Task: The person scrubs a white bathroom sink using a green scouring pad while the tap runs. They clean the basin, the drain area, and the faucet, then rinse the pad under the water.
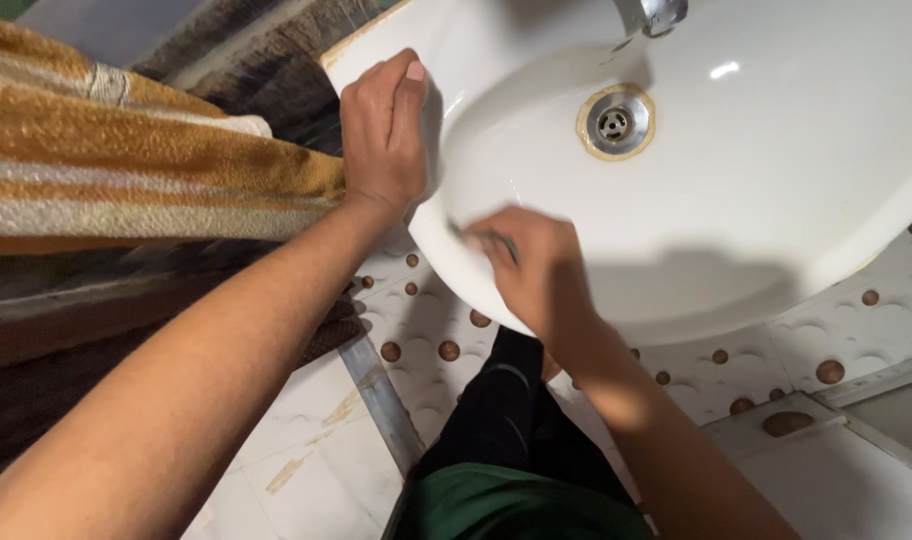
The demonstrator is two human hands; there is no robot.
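White ceramic washbasin is filling most of the view, looking straight down into the bowl with the metal drain near the top and a bit of chrome tap poking in at the upper edge.

The right hand is sitting right on the near rim of the basin, fingers curled tight around something small and thin, greyish, maybe a scrubber or a little brush. It's blurry, so I honestly can't say which. What's showing of it is poking out to the left of the knuckles and lying roughly along the rim, pressed against the inner slope of the bowl, well short of the drain.

The left hand is gripping the left edge of the basin, fingers wrapped over the lip and thumb side up, so it's clamped on the ceramic and carrying nothing else.

So the right hand is the one on the tool, and the drain is lying up and to the right of it, across the open curve of the bowl. The left hand is off to the side, near but not touching the right.

Off to the left a striped brown and gold towel is hanging, and below is a white tile floor with brown dots.
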